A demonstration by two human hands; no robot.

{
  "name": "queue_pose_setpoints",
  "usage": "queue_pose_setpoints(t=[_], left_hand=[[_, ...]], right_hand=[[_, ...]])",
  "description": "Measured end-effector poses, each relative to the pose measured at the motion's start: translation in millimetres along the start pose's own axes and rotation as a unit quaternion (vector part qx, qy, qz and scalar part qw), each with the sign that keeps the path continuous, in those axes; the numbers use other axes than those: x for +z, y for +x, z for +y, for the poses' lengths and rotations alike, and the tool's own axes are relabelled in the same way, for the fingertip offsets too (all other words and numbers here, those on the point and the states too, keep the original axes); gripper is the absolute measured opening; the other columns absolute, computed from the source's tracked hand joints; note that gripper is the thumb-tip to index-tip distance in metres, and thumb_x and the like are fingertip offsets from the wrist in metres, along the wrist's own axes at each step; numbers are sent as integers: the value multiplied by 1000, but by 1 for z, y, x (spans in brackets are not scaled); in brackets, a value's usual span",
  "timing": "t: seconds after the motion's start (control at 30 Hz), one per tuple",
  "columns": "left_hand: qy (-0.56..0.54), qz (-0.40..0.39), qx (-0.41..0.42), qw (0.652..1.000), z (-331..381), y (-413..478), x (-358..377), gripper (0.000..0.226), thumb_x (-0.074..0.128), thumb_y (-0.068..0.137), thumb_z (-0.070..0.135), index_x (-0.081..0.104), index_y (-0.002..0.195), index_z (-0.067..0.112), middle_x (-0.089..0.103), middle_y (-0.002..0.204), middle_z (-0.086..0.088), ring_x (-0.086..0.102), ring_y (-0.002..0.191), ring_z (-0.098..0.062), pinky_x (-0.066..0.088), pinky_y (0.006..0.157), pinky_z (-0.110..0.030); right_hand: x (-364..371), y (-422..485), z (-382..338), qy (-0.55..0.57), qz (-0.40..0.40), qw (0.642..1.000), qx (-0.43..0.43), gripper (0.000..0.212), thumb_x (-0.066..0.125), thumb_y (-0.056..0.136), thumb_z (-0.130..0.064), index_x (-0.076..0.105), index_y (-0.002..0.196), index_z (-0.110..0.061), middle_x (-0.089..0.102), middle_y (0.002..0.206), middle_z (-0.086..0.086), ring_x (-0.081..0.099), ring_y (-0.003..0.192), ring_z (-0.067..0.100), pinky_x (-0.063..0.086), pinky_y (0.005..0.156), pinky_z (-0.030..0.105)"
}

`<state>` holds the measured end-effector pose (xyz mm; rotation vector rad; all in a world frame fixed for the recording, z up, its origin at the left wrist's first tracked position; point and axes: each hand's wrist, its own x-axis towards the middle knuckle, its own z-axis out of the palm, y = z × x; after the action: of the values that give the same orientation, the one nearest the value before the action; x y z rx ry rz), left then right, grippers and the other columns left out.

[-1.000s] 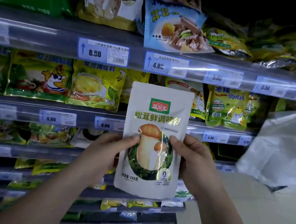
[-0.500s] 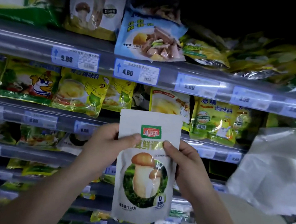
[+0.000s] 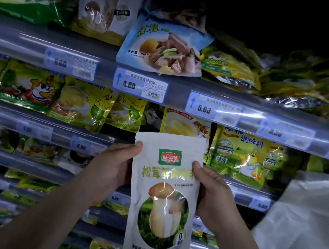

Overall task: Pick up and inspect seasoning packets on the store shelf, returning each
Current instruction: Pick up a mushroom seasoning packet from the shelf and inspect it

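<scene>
dim store aisle, grey metal shelves (image 3: 215, 95) stacked in tiers, each front edge carrying blue-and-white price tags; the nearest blue price tag (image 3: 140, 85) reads 4.80, the one to its right 5.00. you're facing the shelving from close up, looking slightly upward.

your hands hold a white stand-up seasoning pouch (image 3: 163, 199) with a green-and-red logo, gold lettering and a picture of a pale mushroom in a green ring. it's upright, label toward you, in front of the shelves and clear of them, roughly centre of view, its top edge level with the second tier.

left hand (image 3: 112, 165): closed on the pouch's left edge near the top, thumb across the front corner, fingers hidden behind. right hand (image 3: 211, 193): closed on the right edge a little lower, thumb on the front beside the gold lettering, fingers behind.

top tier, above the 4.80 tag: a light blue packet with a meat dish picture (image 3: 163, 47), leaning out over the shelf lip. left of it, a white mushroom-print pouch (image 3: 110, 6) stands upright. second tier: a row of yellow-green chicken-cartoon seasoning bags (image 3: 245, 156). far right, a translucent plastic bag (image 3: 305, 226), blurred.
</scene>
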<state>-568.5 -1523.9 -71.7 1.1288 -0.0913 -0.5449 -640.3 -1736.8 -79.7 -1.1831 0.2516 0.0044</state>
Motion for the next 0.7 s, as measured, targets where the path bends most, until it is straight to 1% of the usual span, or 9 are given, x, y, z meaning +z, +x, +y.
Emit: queue_pose_setpoints(t=[0.1, 0.17, 0.23, 0.3, 0.33, 0.4, 0.5, 0.6, 0.7], left_hand=[[18, -26, -11, 999, 1, 1, -3, 47, 57, 82, 28, 69, 117, -1, 77, 107, -21, 76, 82, -30, 63, 61, -40], [34, -35, -12, 999, 2, 0, -5, 45, 56, 82, 27, 70, 115, -1, 78, 102, -20, 77, 79, -29, 60, 56, -36], [35, -38, -4, 999, 3, 0, -8, 45, 57, 83, 26, 69, 117, 0, 77, 107, -21, 77, 86, -33, 62, 61, -39], [32, -24, 10, 999, 5, 1, -13, 46, 60, 86, 29, 67, 121, 0, 74, 114, -24, 74, 97, -40, 63, 71, -46], [33, -14, 20, 999, 7, 1, -15, 45, 62, 88, 31, 67, 121, 0, 74, 113, -24, 74, 96, -40, 63, 72, -47], [45, 13, 50, 998, 11, 1, -20, 32, 61, 91, 29, 72, 109, 4, 78, 100, -20, 75, 81, -33, 60, 58, -40], [100, 88, 115, 984, 21, 1, -30, 20, 59, 97, 15, 77, 95, 9, 80, 91, -15, 78, 79, -30, 60, 56, -33], [157, 145, 190, 958, 32, -1, -42, 18, 66, 92, 6, 79, 80, 12, 81, 80, -8, 78, 71, -22, 63, 59, -29], [168, 165, 220, 947, 37, -4, -49, 13, 67, 91, 5, 77, 88, 11, 81, 77, -1, 76, 68, -14, 63, 62, -26]], right_hand=[[-5, 5, 0, 16, -24, 1000, 11, 46, 58, 90, -29, 67, 124, 1, 70, 125, 25, 69, 114, 41, 53, 100, 54], [-9, 6, 1, 22, -51, 998, 34, 48, 52, 95, -36, 65, 131, -6, 69, 129, 21, 66, 119, 40, 53, 99, 55], [-12, 4, 3, -10, -90, 995, 45, 49, 58, 94, -44, 66, 130, -11, 71, 126, 18, 71, 108, 38, 62, 81, 49], [-16, 2, 8, -73, -129, 988, 45, 58, 81, 78, -43, 70, 122, -9, 74, 115, 19, 75, 94, 32, 63, 70, 39], [-17, 2, 12, -110, -144, 982, 48, 58, 88, 70, -38, 72, 118, -10, 75, 112, 17, 75, 95, 30, 62, 75, 37], [-16, 2, 19, -168, -160, 972, 43, 46, 88, 67, -21, 75, 111, -12, 76, 111, 13, 72, 102, 28, 58, 88, 39], [-9, 4, 25, -195, -132, 972, 9, 36, 83, 69, -7, 77, 104, -12, 78, 106, 15, 73, 98, 27, 58, 84, 37], [-1, 5, 22, -193, -105, 975, -24, 31, 78, 75, -2, 78, 105, -9, 78, 105, 16, 74, 93, 25, 58, 78, 33], [8, 6, 18, -190, -101, 976, -31, 35, 75, 78, -4, 74, 113, -4, 76, 111, 20, 73, 97, 29, 57, 82, 37]])
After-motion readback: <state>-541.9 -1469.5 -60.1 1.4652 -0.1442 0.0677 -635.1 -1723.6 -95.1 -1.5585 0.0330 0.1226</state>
